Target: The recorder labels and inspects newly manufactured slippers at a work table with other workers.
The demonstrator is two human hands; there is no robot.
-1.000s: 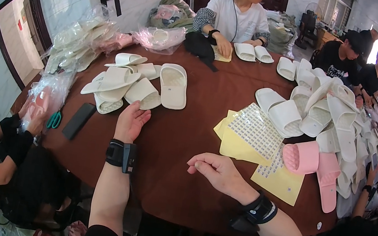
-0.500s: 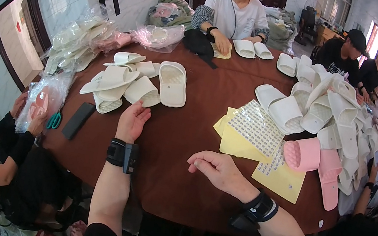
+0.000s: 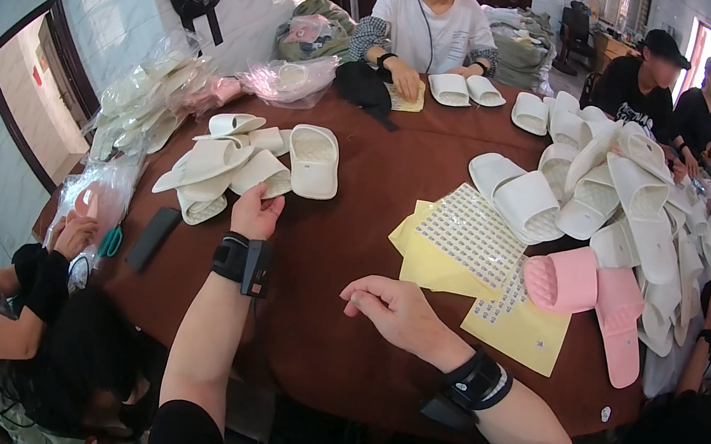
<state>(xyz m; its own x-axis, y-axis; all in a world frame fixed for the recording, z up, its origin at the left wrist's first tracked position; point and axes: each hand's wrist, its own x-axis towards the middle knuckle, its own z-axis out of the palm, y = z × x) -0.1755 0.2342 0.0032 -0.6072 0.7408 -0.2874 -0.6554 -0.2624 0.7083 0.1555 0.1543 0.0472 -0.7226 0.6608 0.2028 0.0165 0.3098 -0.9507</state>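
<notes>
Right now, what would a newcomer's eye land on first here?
Probably the pink slippers, on the right of the brown table beside a large white slipper heap. Next, the yellow label sheets beyond the right hand, and the smaller white pile just past the left hand.

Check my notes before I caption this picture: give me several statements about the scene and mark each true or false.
1. Two pink slippers are at the right, near the label sheets. True.
2. The right grip holds a slipper. False: no slipper shows in the right grip.
3. The left grip is close to a group of white slippers. True.
4. The scissors have red handles. False: the handles of the scissors are teal.
</notes>
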